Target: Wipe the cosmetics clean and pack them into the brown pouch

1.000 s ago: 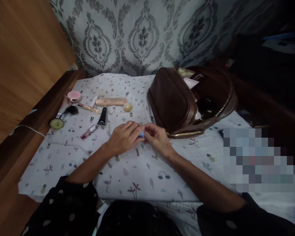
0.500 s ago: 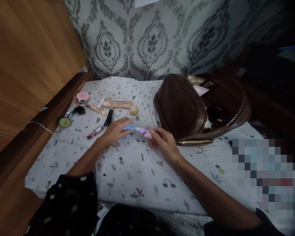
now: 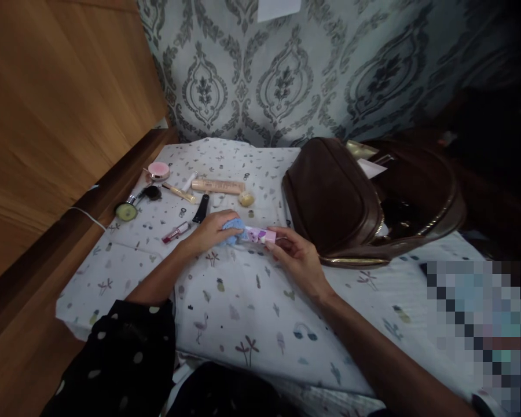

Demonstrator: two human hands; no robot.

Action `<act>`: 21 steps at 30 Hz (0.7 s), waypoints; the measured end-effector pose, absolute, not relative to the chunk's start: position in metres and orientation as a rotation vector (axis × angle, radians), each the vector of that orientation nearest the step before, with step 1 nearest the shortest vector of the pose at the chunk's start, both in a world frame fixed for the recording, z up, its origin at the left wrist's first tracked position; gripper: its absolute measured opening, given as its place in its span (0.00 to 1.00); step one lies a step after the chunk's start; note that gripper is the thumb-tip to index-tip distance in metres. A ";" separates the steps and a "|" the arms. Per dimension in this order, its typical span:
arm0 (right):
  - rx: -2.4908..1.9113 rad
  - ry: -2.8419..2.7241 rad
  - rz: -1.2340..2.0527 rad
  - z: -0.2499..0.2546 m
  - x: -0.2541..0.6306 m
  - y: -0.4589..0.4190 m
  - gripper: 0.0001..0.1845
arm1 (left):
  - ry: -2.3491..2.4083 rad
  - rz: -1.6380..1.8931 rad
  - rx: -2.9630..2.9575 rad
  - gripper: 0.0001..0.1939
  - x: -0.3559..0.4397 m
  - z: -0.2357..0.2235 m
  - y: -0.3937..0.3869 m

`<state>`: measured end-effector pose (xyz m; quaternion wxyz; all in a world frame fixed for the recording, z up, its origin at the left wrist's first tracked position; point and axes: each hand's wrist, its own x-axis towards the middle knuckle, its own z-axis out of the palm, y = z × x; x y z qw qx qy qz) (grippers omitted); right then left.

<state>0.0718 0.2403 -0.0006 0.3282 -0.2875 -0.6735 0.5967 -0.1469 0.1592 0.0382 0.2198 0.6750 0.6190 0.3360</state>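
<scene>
My left hand (image 3: 213, 231) is closed on a crumpled light blue cloth (image 3: 233, 230), which wraps one end of a small pink and purple tube (image 3: 259, 235). The other end of the tube is pinched between the thumb and fingers of my right hand (image 3: 298, 255). Both hands hold it just above the patterned sheet (image 3: 238, 301). Close to my left hand lie a black tube (image 3: 201, 208) and a lip gloss (image 3: 176, 231) with dark pink in it. What the cloth covers is hidden.
A brown leather bag (image 3: 330, 197) stands unzipped at the right. Behind my left hand lie a beige tube (image 3: 218, 186), a small yellow round item (image 3: 245, 199), a brush (image 3: 180, 193), a pink compact (image 3: 158, 171) and a round green-faced item (image 3: 125, 212). A wooden panel (image 3: 69, 87) borders the left.
The camera view has shifted, moving the scene slightly right. Both hands stay on the cloth and tube; my right fingers have changed their grip a little at its end.
</scene>
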 end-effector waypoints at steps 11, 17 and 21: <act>-0.765 -1.732 1.704 0.012 0.074 0.235 0.26 | 1.813 0.851 2.107 0.13 -0.137 0.056 0.152; -0.774 -1.511 1.860 0.023 0.071 0.225 0.27 | 1.854 0.848 2.381 0.14 -0.132 0.070 0.145; -0.701 -1.521 1.766 0.050 0.086 0.218 0.24 | 1.737 1.030 2.460 0.08 -0.119 0.084 0.141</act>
